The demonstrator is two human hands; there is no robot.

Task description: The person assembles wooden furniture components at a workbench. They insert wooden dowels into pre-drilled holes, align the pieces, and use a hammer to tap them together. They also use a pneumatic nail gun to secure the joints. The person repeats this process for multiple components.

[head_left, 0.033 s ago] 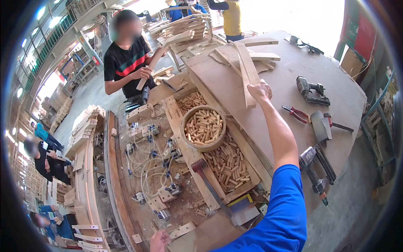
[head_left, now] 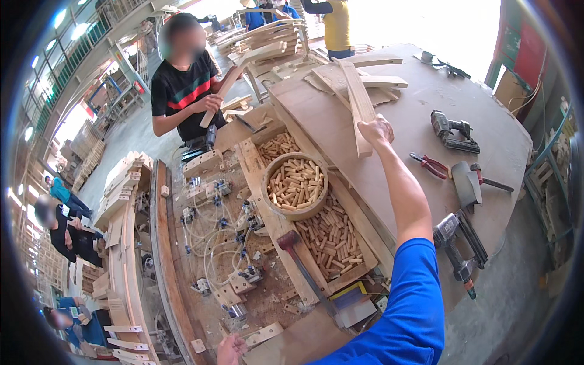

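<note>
My right hand (head_left: 376,129) reaches across the board-topped table with its fingers wrapped round the near part of a long wooden slat (head_left: 359,100). The slat's far end lies over other wooden pieces (head_left: 383,81). At the lower edge, my left hand (head_left: 231,350) is partly cut off; its fingers look loosely apart with nothing in them. Close to it lies a small wooden block with holes (head_left: 264,334). Between my hands, a round tub (head_left: 324,198) full of wooden dowels stands on a wooden trough (head_left: 356,275) of loose dowels. A mallet (head_left: 304,264) leans beside the trough.
Pliers (head_left: 433,165), a hammer (head_left: 467,182) and nail guns (head_left: 451,131) (head_left: 453,243) lie on the right side of the table. A jig with air hoses (head_left: 222,225) covers the left bench. Across from me a person (head_left: 182,91) holds a wooden piece.
</note>
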